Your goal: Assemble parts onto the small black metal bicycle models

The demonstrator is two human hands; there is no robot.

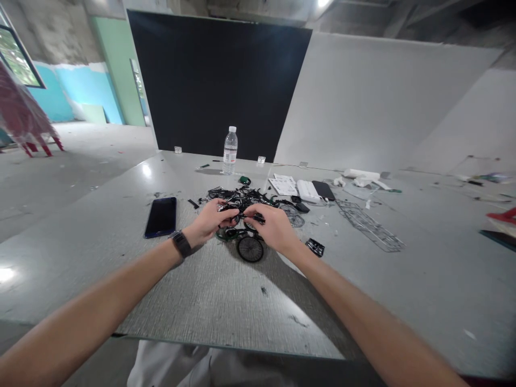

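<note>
My left hand (210, 219), with a black band on its wrist, pinches a small dark piece between thumb and fingers. Close beside it, my right hand (271, 224) is also closed, its fingertips on a small black part; the exact kind of either piece cannot be made out. Just below the fingers, a spoked black miniature bicycle wheel (250, 249) shows near the table's middle. Behind and around the hands lies a cluster of black miniature bicycle parts (220, 193), partly hidden by my fingers. A loose spoked wheel (293, 216) lies right of my right hand.
A phone (161, 217) lies left of my hands. A water bottle (229, 153) stands behind the parts. Printed sheets (284, 185), a white box-shaped device (308, 191), a black part (315, 247) and an emptied grey parts frame (371, 226) lie to the right. Upright panels (217, 86) border the table's back.
</note>
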